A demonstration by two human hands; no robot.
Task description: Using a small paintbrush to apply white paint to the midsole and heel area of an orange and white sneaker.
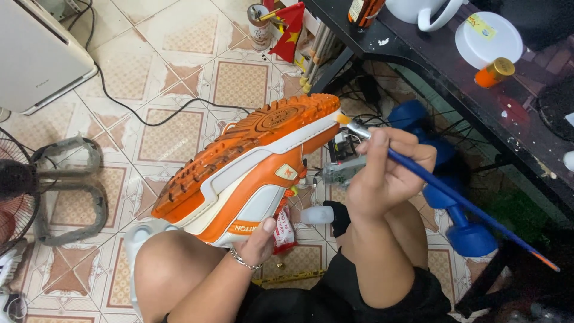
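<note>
An orange and white sneaker (248, 164) is held on its side above my lap, its orange treaded sole turned up and to the left. My left hand (258, 242) grips it from below at the heel end, thumb pressed on the white side. My right hand (385, 170) holds a long blue-handled paintbrush (445, 191). The brush's orange-tipped bristles touch the toe edge of the sole at the upper right of the shoe. The handle runs down to the right, past my knee.
A dark table (454, 78) at the right carries a white lid, an orange-capped bottle and a white mug. Blue dumbbells (463, 230) lie under it. A white appliance, a black cable and a fan base stand on the tiled floor at left. A small red flag stands by a can at top.
</note>
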